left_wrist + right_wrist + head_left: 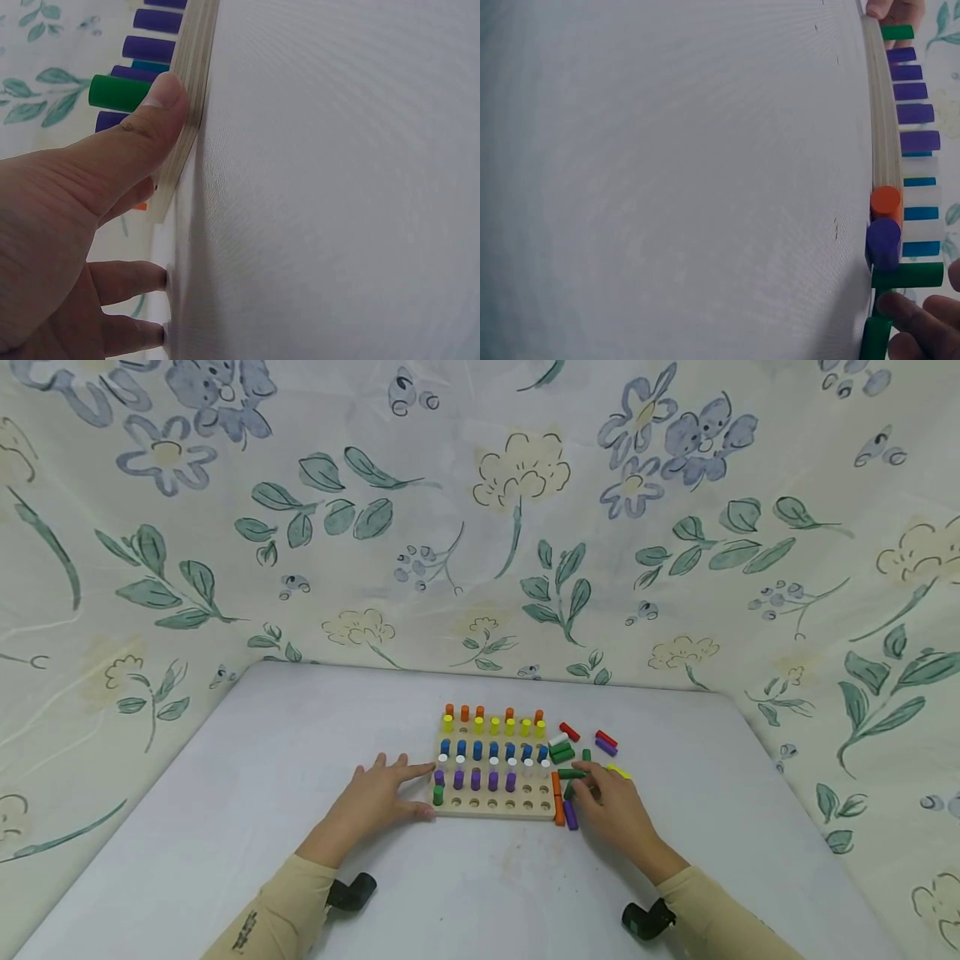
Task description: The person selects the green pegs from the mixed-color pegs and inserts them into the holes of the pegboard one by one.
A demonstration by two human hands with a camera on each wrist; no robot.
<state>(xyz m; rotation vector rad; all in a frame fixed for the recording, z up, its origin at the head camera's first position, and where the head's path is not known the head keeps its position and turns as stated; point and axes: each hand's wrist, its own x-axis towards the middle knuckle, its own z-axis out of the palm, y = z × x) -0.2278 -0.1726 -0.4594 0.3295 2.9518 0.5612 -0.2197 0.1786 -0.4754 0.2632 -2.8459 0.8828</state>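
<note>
A wooden pegboard (495,815) lies on the table, its rows of pegs coloured orange, yellow, blue, white and purple. In its front row one green peg (438,795) stands at the left end, beside several bare holes. My left hand (378,793) is spread, thumb (166,94) and index finger touching the board's left side. Right of the board, my right hand (611,797) has bent fingers among loose green pegs. Near its thumb (900,306) one green peg (909,275) stands upright; whether the fingers pinch it is unclear.
Loose orange pegs (557,797) and a purple peg (572,815) lie along the board's right edge. Red pegs (569,732), more green ones (561,753) and a yellow peg (618,772) are scattered farther right. Floral cloth (450,568) rises behind the white table (337,702).
</note>
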